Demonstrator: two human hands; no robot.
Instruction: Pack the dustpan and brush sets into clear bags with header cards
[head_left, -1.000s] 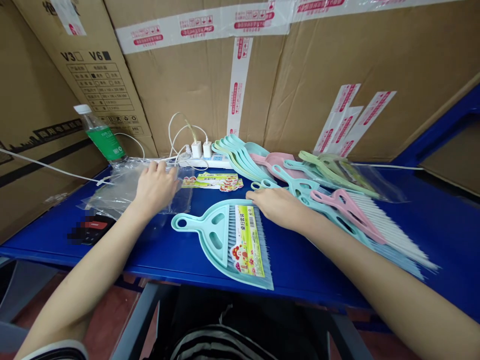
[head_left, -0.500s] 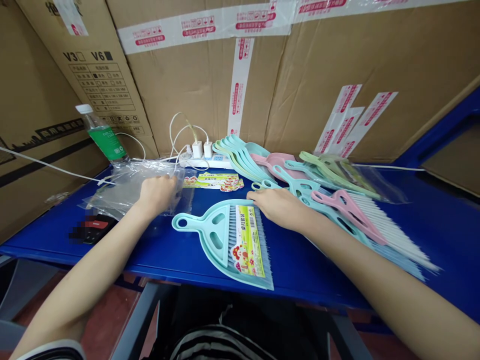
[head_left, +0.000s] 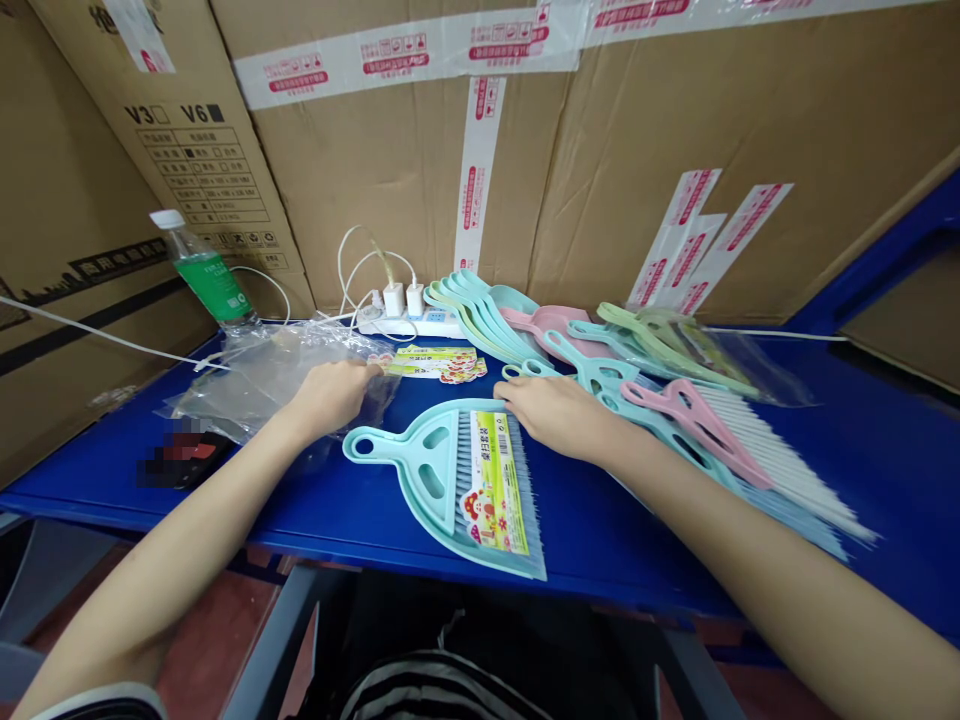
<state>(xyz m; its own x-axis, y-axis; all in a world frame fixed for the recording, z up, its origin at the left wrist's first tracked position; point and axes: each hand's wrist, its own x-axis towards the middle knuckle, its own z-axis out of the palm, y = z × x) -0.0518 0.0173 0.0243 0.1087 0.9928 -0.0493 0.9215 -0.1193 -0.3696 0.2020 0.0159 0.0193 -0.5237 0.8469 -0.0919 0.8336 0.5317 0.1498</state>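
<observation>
My left hand (head_left: 336, 396) lies over a pile of clear plastic bags (head_left: 240, 385), its fingers closed on a bag's edge. The fingertips are close to a stack of printed cards (head_left: 431, 364). A light-blue dustpan (head_left: 409, 447) lies flat in front of me, its handle toward the left. On it rests a small brush with blue-grey bristles (head_left: 530, 500), and a yellow-green label card (head_left: 496, 480) lies across the bristles. At the dustpan's upper right corner, my right hand (head_left: 551, 412) has its fingers curled on the rim.
Nested dustpans (head_left: 480, 315) and a pink dustpan (head_left: 559, 328) lie at the back. Several brushes, one with a pink handle (head_left: 697, 425), spread to the right beside a bagged green set (head_left: 682, 345). A bottle (head_left: 206, 275), phone (head_left: 187, 455) and power strip (head_left: 435, 323) are farther left.
My left hand has moved right, toward the cards, and the bag's edge has shifted with it. My right hand and the dustpan have stayed in place.
</observation>
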